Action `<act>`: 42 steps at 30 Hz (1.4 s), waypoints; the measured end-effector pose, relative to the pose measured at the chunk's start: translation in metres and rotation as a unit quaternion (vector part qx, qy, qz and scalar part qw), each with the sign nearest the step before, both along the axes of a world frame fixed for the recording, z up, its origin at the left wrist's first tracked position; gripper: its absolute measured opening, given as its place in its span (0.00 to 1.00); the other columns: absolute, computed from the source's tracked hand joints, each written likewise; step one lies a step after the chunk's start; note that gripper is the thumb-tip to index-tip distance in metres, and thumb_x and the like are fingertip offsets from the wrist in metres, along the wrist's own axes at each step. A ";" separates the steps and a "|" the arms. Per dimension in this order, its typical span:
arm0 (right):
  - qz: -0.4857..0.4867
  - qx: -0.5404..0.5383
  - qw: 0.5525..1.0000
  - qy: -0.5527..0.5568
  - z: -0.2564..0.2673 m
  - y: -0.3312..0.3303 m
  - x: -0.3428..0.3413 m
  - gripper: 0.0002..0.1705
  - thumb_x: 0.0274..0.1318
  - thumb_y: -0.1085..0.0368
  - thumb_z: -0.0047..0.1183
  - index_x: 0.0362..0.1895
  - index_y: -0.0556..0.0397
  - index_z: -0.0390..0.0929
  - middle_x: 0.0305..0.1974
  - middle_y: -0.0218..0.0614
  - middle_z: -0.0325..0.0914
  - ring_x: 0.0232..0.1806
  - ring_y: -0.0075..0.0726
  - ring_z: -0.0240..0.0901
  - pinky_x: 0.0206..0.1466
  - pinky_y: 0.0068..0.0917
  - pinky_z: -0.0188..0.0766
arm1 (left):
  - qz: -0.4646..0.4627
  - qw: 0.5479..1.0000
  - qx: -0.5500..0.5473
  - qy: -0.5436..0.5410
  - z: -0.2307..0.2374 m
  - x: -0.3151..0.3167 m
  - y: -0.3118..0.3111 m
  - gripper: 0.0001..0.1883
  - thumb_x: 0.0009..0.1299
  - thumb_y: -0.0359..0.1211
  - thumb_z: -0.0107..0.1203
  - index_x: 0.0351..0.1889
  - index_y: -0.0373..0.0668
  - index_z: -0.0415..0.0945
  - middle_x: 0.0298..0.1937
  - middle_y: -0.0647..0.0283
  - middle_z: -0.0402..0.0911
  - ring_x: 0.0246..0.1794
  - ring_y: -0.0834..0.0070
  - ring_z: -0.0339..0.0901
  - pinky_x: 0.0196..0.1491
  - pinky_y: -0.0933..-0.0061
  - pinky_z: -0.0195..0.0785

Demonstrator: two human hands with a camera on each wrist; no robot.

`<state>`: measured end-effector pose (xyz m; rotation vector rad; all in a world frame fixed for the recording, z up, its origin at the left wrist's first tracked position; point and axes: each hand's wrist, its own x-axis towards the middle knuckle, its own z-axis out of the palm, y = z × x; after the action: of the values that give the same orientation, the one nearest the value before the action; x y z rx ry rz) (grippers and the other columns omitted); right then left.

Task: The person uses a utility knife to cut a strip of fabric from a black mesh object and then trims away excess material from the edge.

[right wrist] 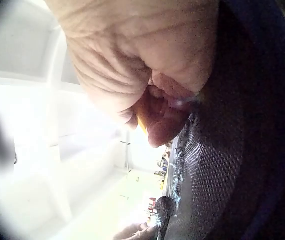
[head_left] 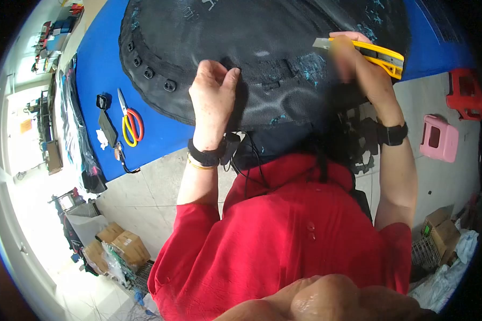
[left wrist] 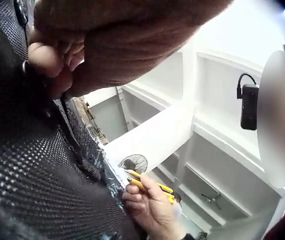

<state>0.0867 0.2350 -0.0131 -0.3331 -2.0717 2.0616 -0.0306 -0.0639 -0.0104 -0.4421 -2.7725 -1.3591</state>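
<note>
A large black mesh piece (head_left: 214, 32) with a rounded edge is spread before me, strewn with blue thread scraps (head_left: 311, 68). My left hand (head_left: 213, 96) bends its thumb and fingertips together at the mesh surface, pinching a small black part there; in the left wrist view that part (left wrist: 45, 95) is dark and mostly hidden by the fingers. Over the mesh's right side, my right hand (head_left: 367, 69) grips a yellow utility knife (head_left: 383, 56), its blade out and pointing left. Several small black plastic fittings (head_left: 149, 72) line the mesh's left edge.
Under the mesh lies a blue table surface (head_left: 91, 75). Left of the mesh are scissors (head_left: 129, 120) with red and yellow handles and a dark strap with a buckle (head_left: 106, 120). A pink stool (head_left: 439, 138) and a red stool (head_left: 466, 93) stand on the floor at right.
</note>
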 end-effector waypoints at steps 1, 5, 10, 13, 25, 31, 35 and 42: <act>0.000 -0.001 1.000 -0.003 0.000 0.000 -0.001 0.22 0.75 0.47 0.56 0.61 0.46 0.81 0.37 0.26 0.80 0.34 0.14 0.75 0.36 0.16 0.74 | 0.005 1.000 0.002 0.003 -0.001 0.001 0.001 0.10 0.70 0.29 0.71 0.36 0.37 0.78 0.27 0.70 0.80 0.26 0.86 0.73 0.28 0.80 0.68; -0.007 -0.001 1.000 -0.008 0.000 -0.001 0.000 0.21 0.75 0.48 0.56 0.61 0.46 0.81 0.37 0.26 0.79 0.34 0.14 0.75 0.36 0.16 0.74 | 0.021 0.998 -0.050 0.007 0.009 0.011 0.005 0.08 0.70 0.31 0.70 0.39 0.35 0.84 0.31 0.62 0.88 0.30 0.82 0.82 0.37 0.77 0.75; -0.018 -0.028 0.999 -0.039 0.007 -0.004 -0.002 0.21 0.75 0.50 0.56 0.61 0.48 0.81 0.37 0.27 0.79 0.34 0.14 0.75 0.36 0.16 0.74 | 0.009 0.998 -0.058 -0.006 0.012 0.018 0.000 0.07 0.71 0.29 0.66 0.45 0.37 0.87 0.36 0.55 0.90 0.35 0.75 0.87 0.41 0.72 0.78; -0.021 -0.040 0.998 -0.044 0.008 -0.005 -0.004 0.20 0.75 0.51 0.57 0.61 0.48 0.81 0.37 0.26 0.79 0.34 0.14 0.75 0.36 0.16 0.73 | 0.002 0.997 -0.068 0.022 0.012 0.019 -0.002 0.07 0.70 0.28 0.67 0.43 0.37 0.84 0.34 0.54 0.88 0.34 0.71 0.87 0.42 0.70 0.79; -0.027 -0.024 0.998 -0.053 0.006 -0.004 -0.005 0.20 0.75 0.52 0.57 0.62 0.48 0.81 0.37 0.26 0.80 0.34 0.14 0.75 0.35 0.15 0.73 | 0.004 0.997 -0.074 0.031 0.007 0.015 -0.005 0.06 0.69 0.28 0.68 0.40 0.37 0.84 0.35 0.54 0.88 0.33 0.68 0.88 0.41 0.69 0.78; -0.024 -0.024 0.998 -0.050 0.005 -0.004 -0.005 0.20 0.75 0.52 0.57 0.62 0.48 0.81 0.37 0.26 0.80 0.34 0.14 0.75 0.35 0.15 0.74 | -0.035 0.991 -0.082 0.100 0.006 0.020 -0.006 0.05 0.69 0.25 0.67 0.41 0.38 0.86 0.35 0.56 0.85 0.32 0.65 0.85 0.40 0.68 0.77; -0.026 -0.031 0.998 -0.050 0.007 -0.004 -0.005 0.20 0.75 0.52 0.58 0.62 0.48 0.81 0.37 0.27 0.80 0.34 0.14 0.75 0.35 0.15 0.74 | -0.046 0.988 -0.089 0.115 0.005 0.021 -0.005 0.05 0.68 0.23 0.66 0.41 0.39 0.86 0.35 0.57 0.84 0.34 0.64 0.84 0.41 0.67 0.77; -0.025 -0.030 0.998 -0.046 0.005 -0.002 -0.005 0.21 0.74 0.52 0.58 0.62 0.48 0.81 0.37 0.27 0.80 0.34 0.15 0.75 0.35 0.15 0.74 | -0.048 0.987 -0.073 0.135 0.003 0.025 -0.007 0.06 0.68 0.23 0.66 0.42 0.39 0.86 0.37 0.57 0.84 0.36 0.63 0.84 0.43 0.67 0.77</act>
<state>0.0816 0.2329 -0.0079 -0.4937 -2.0340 2.1189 -0.0055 -0.0707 -0.0073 -0.7160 -2.6619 -1.0254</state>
